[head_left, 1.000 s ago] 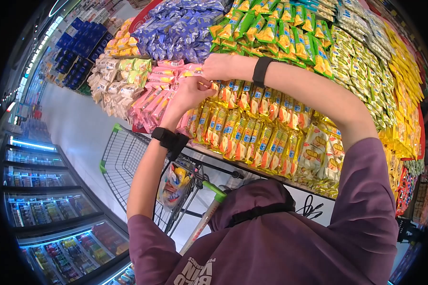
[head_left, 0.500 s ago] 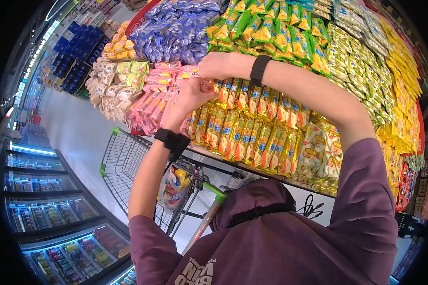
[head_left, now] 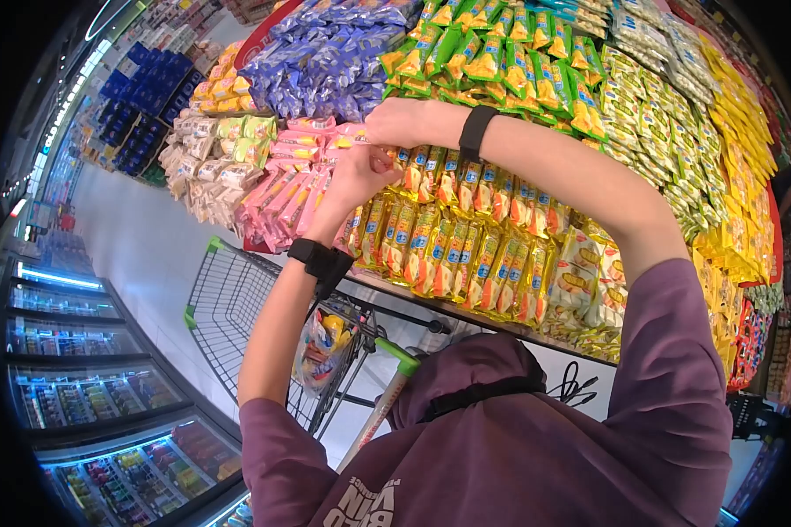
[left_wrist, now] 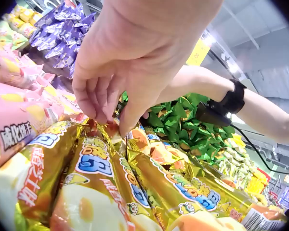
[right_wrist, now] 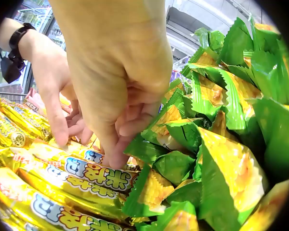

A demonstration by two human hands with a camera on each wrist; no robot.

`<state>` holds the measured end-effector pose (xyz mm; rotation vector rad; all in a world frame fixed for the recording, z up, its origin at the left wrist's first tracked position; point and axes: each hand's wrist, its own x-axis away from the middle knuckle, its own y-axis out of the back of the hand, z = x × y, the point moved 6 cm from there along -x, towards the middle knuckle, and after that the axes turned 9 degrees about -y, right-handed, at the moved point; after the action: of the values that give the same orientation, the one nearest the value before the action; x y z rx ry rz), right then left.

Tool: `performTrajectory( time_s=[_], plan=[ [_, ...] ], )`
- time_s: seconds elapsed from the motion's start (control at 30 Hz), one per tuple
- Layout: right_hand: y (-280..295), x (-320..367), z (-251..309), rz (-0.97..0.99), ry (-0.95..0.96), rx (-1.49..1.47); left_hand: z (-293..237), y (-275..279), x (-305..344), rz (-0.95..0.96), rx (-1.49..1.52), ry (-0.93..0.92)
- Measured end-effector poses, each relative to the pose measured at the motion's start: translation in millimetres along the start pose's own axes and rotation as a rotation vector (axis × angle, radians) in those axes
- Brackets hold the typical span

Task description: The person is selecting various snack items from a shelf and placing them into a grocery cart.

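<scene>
At the border of the pink packets and the gold snack packets, both hands are close together. Thumb and fingertips of my left hand pinch the far end of a gold snack packet in the left wrist view. My right hand reaches down beside the green packets, its thumb and fingers pinching the end of a gold snack packet. The left hand is just beyond it in that view. In the head view, the right hand hides part of its own fingertips.
A wire shopping cart with a bag of goods stands at the left of the display. Purple packets and yellow packets are heaped farther round it. Lit fridges line the lower left.
Both hands shift slightly left and stay over the same rows of gold packets. Over the last half second they have barely moved.
</scene>
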<state>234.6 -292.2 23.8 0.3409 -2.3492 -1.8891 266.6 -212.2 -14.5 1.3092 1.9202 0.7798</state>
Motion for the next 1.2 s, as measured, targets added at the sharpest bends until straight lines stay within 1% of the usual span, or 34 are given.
performTrajectory(
  time_s=[0.03, 0.2, 0.3, 0.43, 0.53, 0.63, 0.73, 0.83, 1.03, 1.13, 1.2],
  plan=[
    [0, 0, 0, 0.034, -0.005, 0.034, 3, 1, -1, 0.0, 0.005, -0.003],
    [1, 0, 2, 0.036, -0.006, 0.031, 11, -6, 2, 0.016, 0.099, -0.039],
    [2, 1, 2, 0.046, -0.021, 0.016, 11, -5, -1, 0.027, 0.058, -0.019],
    [3, 1, -1, 0.077, -0.064, -0.045, 7, 0, -1, -0.049, 0.044, 0.017],
    [-1, 2, -1, 0.056, -0.041, 0.007, 2, -2, 3, -0.08, 0.008, -0.002],
    [-4, 1, 2, -0.027, -0.037, 0.005, 8, -12, -1, -0.089, -0.011, -0.055],
    [1, 2, 1, 0.06, -0.05, -0.007, 11, -11, 0, -0.087, -0.005, -0.063],
    [12, 5, 4, 0.084, -0.054, -0.03, 9, -7, 1, -0.1, 0.018, -0.057],
    [11, 8, 4, 0.0, -0.073, -0.082, 1, -1, 5, -0.096, 0.016, -0.049],
    [14, 11, 6, -0.08, -0.059, -0.114, -5, 0, 9, -0.093, 0.017, -0.039],
    [13, 13, 7, -0.033, -0.072, -0.074, -7, 1, 11, -0.095, 0.02, -0.036]
  ],
)
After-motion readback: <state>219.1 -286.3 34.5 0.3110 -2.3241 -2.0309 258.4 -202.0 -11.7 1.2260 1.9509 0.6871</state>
